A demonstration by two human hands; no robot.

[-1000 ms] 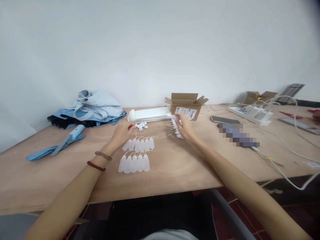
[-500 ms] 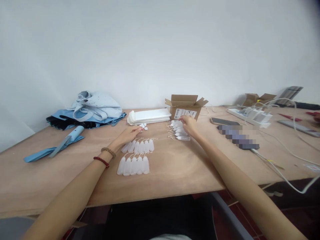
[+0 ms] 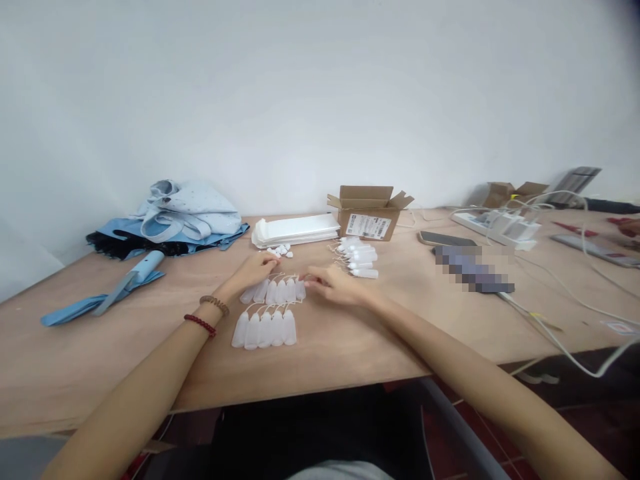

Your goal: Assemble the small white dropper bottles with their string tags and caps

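Two rows of small translucent white bottles with thin cords lie on the wooden table, the back row [image 3: 281, 292] partly under my hands and the front row [image 3: 265, 329] nearer me. My left hand [image 3: 257, 268], with two bead bracelets at the wrist, hovers over the back row's left end. Its fingers are curled together beside small white pieces [image 3: 284, 250]; what they hold is hidden. My right hand [image 3: 334, 284] has thumb and fingertips closed at the top of the back row's rightmost bottle [image 3: 300, 289]. A third group of bottles [image 3: 364, 256] lies to the right.
Behind the bottles are a stack of white flat packs [image 3: 300, 230] and an open cardboard box [image 3: 370, 225]. A blue umbrella [image 3: 120, 237] and pale cloth bag [image 3: 200, 210] lie left. Phones [image 3: 447, 239], cables and a power strip [image 3: 500, 230] occupy the right; another person's hand [image 3: 627, 227] shows there.
My right hand has moved left and towards me, from the right-hand bottle group to the back row's right end. My left hand has shifted slightly left and nearer, uncovering more white pieces.
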